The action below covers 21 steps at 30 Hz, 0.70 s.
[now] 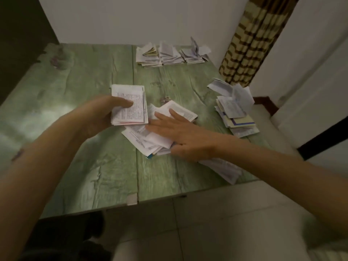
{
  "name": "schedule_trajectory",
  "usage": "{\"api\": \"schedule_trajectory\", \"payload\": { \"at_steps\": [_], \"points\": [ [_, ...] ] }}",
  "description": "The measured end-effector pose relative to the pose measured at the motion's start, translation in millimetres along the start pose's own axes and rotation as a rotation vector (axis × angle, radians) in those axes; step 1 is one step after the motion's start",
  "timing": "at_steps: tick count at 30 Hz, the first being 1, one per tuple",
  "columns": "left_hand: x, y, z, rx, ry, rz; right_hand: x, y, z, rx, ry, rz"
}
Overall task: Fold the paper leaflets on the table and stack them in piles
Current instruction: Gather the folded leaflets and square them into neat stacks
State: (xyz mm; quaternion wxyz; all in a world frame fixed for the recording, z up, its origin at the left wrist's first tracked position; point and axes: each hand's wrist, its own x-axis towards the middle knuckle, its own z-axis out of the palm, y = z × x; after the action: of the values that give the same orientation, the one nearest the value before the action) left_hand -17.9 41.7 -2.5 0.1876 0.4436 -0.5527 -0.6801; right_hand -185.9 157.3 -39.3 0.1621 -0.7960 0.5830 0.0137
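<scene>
Head view over a green wood-grain table (84, 147). Near the middle I see the left hand (101, 115) gripping a thick bundle of folded white printed leaflets (131, 110), thumb laid across the top sheet; I cannot tell whether the bundle touches the table. At 4 o'clock from the bundle, the right hand (184, 136) lies open, fingers straight and spread, pressing on a loose heap of white printed leaflets (146, 140). I count three piles of folded leaflets (169, 57) side by side at the table's 12 o'clock edge. An untidy pile of paper leaflets (235, 113) sits at 3 o'clock.
</scene>
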Motion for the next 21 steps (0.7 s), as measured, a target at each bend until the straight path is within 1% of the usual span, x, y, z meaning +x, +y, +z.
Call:
{"api": "schedule_trajectory", "payload": {
  "at_steps": [1, 2, 4, 6, 7, 8, 9, 11, 13, 15, 18, 21],
  "points": [
    [2, 1, 4, 0.017, -0.009, -0.002, -2, 1, 0, 0.144, 0.038, 0.021],
    [4, 0, 8, 0.046, -0.006, 0.007, -4, 1, 1, 0.308, 0.116, 0.056],
    [10, -3, 15, 0.131, 0.035, 0.035, -3, 1, 5, 0.569, 0.380, 0.148],
    [13, -6, 20, 0.195, 0.068, 0.039, 1, 1, 9, 0.651, 0.654, 0.258],
    [15, -7, 21, 0.224, 0.069, 0.029, 4, 2, 10, 0.651, 0.736, 0.319],
    [16, -9, 21, 0.251, 0.058, 0.019, 7, 3, 9, 0.619, 0.767, 0.382],
    [18, -9, 20, 0.266, 0.043, 0.013, 10, 4, 8, 0.547, 0.754, 0.449],
    [21, -11, 17, 0.259, 0.020, 0.019, 16, 7, 5, 0.401, 0.645, 0.557],
    [22, -12, 16, 0.241, -0.001, 0.025, 18, 8, -1, 0.367, 0.540, 0.618],
    [23, -13, 13, 0.214, -0.018, 0.023, 21, 9, -8, 0.385, 0.480, 0.634],
    [24, -15, 7, 0.150, -0.052, 0.010, 20, 11, -18, 0.468, 0.467, 0.615],
    [22, -14, 3, 0.102, -0.114, -0.005, 19, 11, -17, 0.505, 0.526, 0.594]
  ]
}}
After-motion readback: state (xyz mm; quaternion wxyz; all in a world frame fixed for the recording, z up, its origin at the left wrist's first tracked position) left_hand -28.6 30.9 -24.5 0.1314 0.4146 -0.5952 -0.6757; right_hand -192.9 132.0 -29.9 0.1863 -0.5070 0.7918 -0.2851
